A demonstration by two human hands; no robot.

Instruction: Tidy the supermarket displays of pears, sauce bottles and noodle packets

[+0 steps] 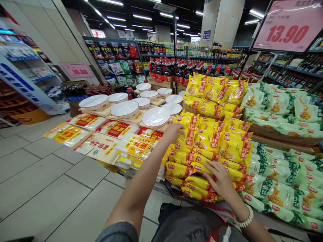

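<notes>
My left hand reaches out over the display and rests its fingers on a yellow noodle packet at the left edge of the yellow stack. My right hand lies nearer to me, fingers spread flat on yellow packets at the front of the same stack. A white bead bracelet circles my right wrist. Neither hand grips anything.
Green noodle packets fill the right side. White bowls on boxes stand behind pale flat packets on the left. Dark sauce bottles line the back. A red price sign hangs at the upper right. Grey tiled floor lies left.
</notes>
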